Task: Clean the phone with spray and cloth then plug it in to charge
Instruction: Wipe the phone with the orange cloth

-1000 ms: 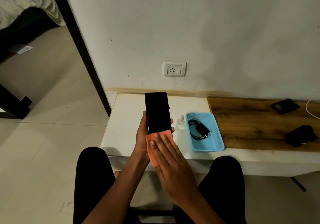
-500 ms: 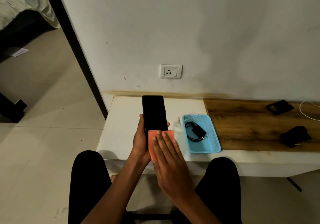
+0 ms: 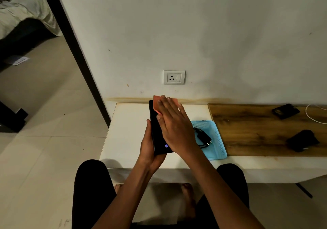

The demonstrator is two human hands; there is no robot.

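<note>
My left hand (image 3: 147, 150) grips the lower end of a black phone (image 3: 156, 136), held upright above the white table (image 3: 127, 136). A small fingerprint icon glows near the screen's bottom. My right hand (image 3: 174, 127) lies flat with straight fingers over the screen and presses an orange cloth (image 3: 156, 103) against the phone's top end. A black charger with its cable (image 3: 203, 137) lies in a light blue tray (image 3: 219, 145) just right of my hands. The spray bottle is hidden behind my right hand. A white wall socket (image 3: 174, 77) sits above the table.
A wooden board (image 3: 256, 127) covers the table's right part, with two dark objects (image 3: 284, 111) (image 3: 302, 140) and a white cable (image 3: 315, 115) on it. A dark door frame (image 3: 74, 51) and open floor lie to the left. My knees are under the table's front edge.
My right hand has slid the orange cloth from the phone's lower end up to its top end. The screen now shows a glowing fingerprint icon. The camera has shifted slightly.
</note>
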